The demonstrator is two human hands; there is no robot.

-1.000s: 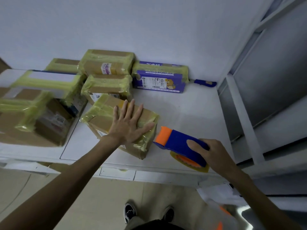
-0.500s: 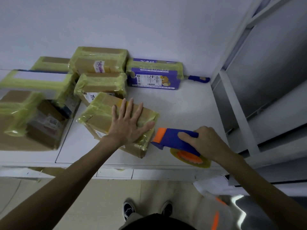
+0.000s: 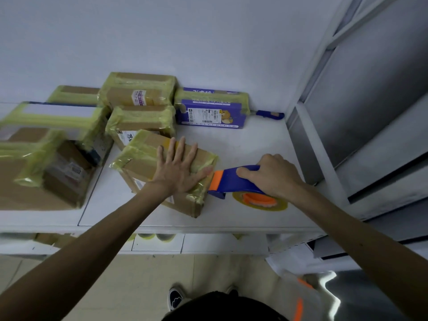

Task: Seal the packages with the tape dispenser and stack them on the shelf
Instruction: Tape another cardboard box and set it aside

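package [image 3: 148,165] lies near the shelf [image 3: 243,144] edge under my left hand [image 3: 178,174], fingers spread flat on it. my right hand [image 3: 275,179] grips the dispenser [image 3: 234,181], its orange nose touching the package's right end. taped packages [image 3: 139,96] sit behind.

Blue/orange tape dispenser [image 3: 231,184] touching taped cardboard pkg [image 3: 142,166] on shelf [image 3: 245,144].

A blue handle [image 3: 269,115] lies in the back right corner of the shelf [image 3: 245,144], against the white wall [image 3: 185,38]. Beige floor [image 3: 139,286] shows below.
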